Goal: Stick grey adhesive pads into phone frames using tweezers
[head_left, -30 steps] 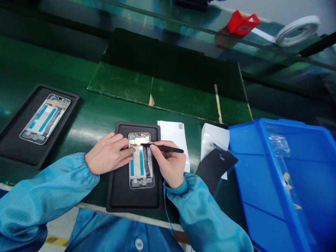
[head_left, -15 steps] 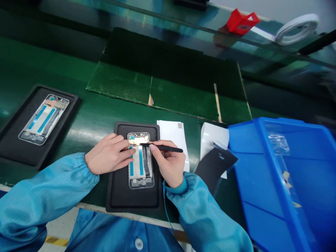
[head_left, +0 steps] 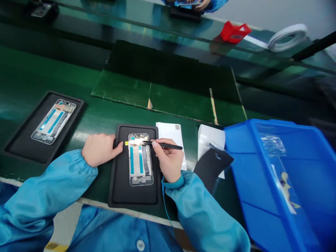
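An opened phone [head_left: 141,159], its inside facing up with blue strips and a gold-coloured board, lies in a black tray [head_left: 133,196]. My right hand [head_left: 170,157] is closed round black tweezers [head_left: 168,145]; their tips are at the board near the phone's top. My left hand [head_left: 101,148] is at the tray's left rim, with the thumb over the rim and the fingers curled, partly hidden. A small yellow tab [head_left: 126,143] shows at the phone's upper left edge, close to that thumb.
On the left, another black tray [head_left: 23,147] holds a second opened phone [head_left: 54,121]. White paper [head_left: 168,130], a dark sheet [head_left: 214,168] and a large blue bin [head_left: 259,196] stand right. A red holder [head_left: 235,32], a white roll [head_left: 287,37] and another person's hand [head_left: 202,5] are beyond.
My left hand has drawn back left from the phone to the tray's rim, exposing the yellow tab. The tweezers' tips have shifted slightly. Another person's hands have come into view at the top.
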A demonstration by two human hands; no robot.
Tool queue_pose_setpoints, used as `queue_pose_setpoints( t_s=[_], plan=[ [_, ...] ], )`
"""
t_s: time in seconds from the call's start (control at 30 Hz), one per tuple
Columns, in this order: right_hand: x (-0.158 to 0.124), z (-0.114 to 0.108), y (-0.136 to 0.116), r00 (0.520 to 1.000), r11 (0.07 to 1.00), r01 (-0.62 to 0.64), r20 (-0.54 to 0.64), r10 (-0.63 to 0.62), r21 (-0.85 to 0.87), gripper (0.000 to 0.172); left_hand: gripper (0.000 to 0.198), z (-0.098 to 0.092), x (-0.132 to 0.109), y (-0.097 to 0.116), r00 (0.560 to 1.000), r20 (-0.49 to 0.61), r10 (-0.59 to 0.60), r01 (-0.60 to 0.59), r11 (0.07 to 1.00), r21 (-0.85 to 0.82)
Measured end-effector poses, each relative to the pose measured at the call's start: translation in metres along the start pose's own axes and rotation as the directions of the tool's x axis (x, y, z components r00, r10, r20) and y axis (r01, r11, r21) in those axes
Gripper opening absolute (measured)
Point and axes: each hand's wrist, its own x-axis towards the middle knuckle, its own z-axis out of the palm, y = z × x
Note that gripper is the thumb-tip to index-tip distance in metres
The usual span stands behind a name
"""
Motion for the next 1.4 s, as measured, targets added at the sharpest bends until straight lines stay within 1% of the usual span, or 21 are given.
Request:
queue_pose_setpoints(
  t_s=[0.03, 0.1, 0.2, 0.27, 0.33, 0.43, 0.53, 0.63, 0.7, 0.77, 0.83, 0.9, 0.93, 1.0, 1.07, 1.13, 1.17, 1.2, 1.27, 1.33, 1.4],
  plan=[
    [0.001, 0.000, 0.001, 1.000, 1.000, -0.005, -0.008, 0.005, 0.014, 0.022, 0.046, -0.001, -0.001, 0.001, 0.998, 0.061, -0.007, 0.007, 1.000, 0.015],
    [0.005, -0.001, 0.003, 1.000, 0.999, -0.004, -0.013, 0.004, 0.049, 0.025, 0.041, -0.002, -0.006, 0.005, 0.994, 0.111, -0.015, 0.014, 1.000, 0.008],
    [0.009, -0.004, 0.009, 0.999, 0.993, 0.038, -0.039, -0.033, 0.110, 0.026, 0.031, -0.005, -0.014, 0.010, 0.995, 0.086, -0.057, 0.063, 0.996, -0.062],
    [0.011, -0.005, 0.013, 0.989, 0.985, 0.107, -0.116, -0.092, 0.137, 0.024, 0.028, -0.008, -0.017, 0.008, 0.995, 0.048, -0.087, 0.093, 0.987, -0.130],
    [0.013, -0.005, 0.015, 0.969, 0.975, 0.171, -0.204, -0.140, 0.145, 0.022, 0.027, -0.014, -0.018, -0.003, 0.993, 0.010, -0.119, 0.119, 0.979, -0.165],
    [0.013, -0.005, 0.013, 0.955, 0.969, 0.206, -0.245, -0.169, 0.135, 0.023, 0.031, -0.033, -0.015, -0.039, 0.986, -0.010, -0.168, 0.166, 0.981, -0.103],
    [0.012, -0.004, 0.010, 0.959, 0.968, 0.204, -0.230, -0.168, 0.147, 0.025, 0.033, -0.059, -0.011, -0.093, 0.967, -0.003, -0.256, 0.256, 0.967, -0.012],
    [0.013, -0.003, 0.010, 0.969, 0.968, 0.190, -0.187, -0.159, 0.164, 0.027, 0.034, -0.083, -0.007, -0.148, 0.935, -0.010, -0.354, 0.354, 0.934, 0.053],
    [0.015, -0.002, 0.013, 0.974, 0.969, 0.190, -0.154, -0.166, 0.159, 0.029, 0.034, -0.094, -0.005, -0.177, 0.913, -0.009, -0.407, 0.406, 0.910, 0.083],
    [0.017, -0.002, 0.015, 0.974, 0.969, 0.201, -0.131, -0.183, 0.140, 0.031, 0.031, -0.101, -0.004, -0.196, 0.892, -0.008, -0.451, 0.450, 0.888, 0.097],
    [0.017, -0.002, 0.016, 0.970, 0.968, 0.226, -0.117, -0.213, 0.105, 0.031, 0.027, -0.105, -0.001, -0.202, 0.871, -0.019, -0.490, 0.490, 0.867, 0.097],
    [0.015, -0.003, 0.015, 0.956, 0.960, 0.275, -0.118, -0.268, 0.053, 0.030, 0.026, -0.107, 0.002, -0.194, 0.853, -0.051, -0.520, 0.522, 0.849, 0.081],
    [0.014, -0.002, 0.014, 0.946, 0.951, 0.309, -0.120, -0.303, 0.035, 0.029, 0.027, -0.106, 0.004, -0.184, 0.849, -0.080, -0.522, 0.527, 0.847, 0.065],
    [0.009, -0.002, 0.011, 0.915, 0.920, 0.391, -0.113, -0.386, 0.026, 0.023, 0.032, -0.100, 0.009, -0.152, 0.864, -0.152, -0.479, 0.487, 0.873, 0.015],
    [0.005, -0.002, 0.007, 0.871, 0.873, 0.487, -0.089, -0.482, 0.031, 0.017, 0.034, -0.085, 0.015, -0.105, 0.914, -0.220, -0.340, 0.338, 0.940, -0.049],
    [0.003, -0.003, 0.005, 0.820, 0.822, 0.569, -0.063, -0.568, -0.001, 0.013, 0.031, -0.064, 0.023, -0.051, 0.967, -0.223, -0.125, 0.100, 0.987, -0.123],
    [0.002, -0.004, 0.005, 0.802, 0.804, 0.594, -0.055, -0.595, -0.028, 0.013, 0.028, -0.052, 0.029, -0.024, 0.976, -0.218, -0.020, -0.016, 0.987, -0.162],
    [0.002, -0.005, 0.006, 0.792, 0.794, 0.605, -0.055, -0.608, -0.055, 0.013, 0.025, -0.039, 0.035, 0.001, 0.974, -0.215, 0.078, -0.122, 0.973, -0.198],
    [0.003, -0.007, 0.009, 0.794, 0.794, 0.602, -0.047, -0.606, -0.084, 0.016, 0.024, -0.016, 0.051, 0.041, 0.948, -0.235, 0.214, -0.273, 0.926, -0.260],
    [0.003, -0.009, 0.012, 0.804, 0.802, 0.591, -0.022, -0.595, -0.089, 0.018, 0.028, 0.001, 0.067, 0.065, 0.917, -0.274, 0.291, -0.372, 0.873, -0.315],
    [0.004, -0.011, 0.013, 0.810, 0.806, 0.584, 0.001, -0.587, -0.100, 0.019, 0.031, 0.012, 0.079, 0.074, 0.896, -0.309, 0.318, -0.420, 0.835, -0.356]
  ],
)
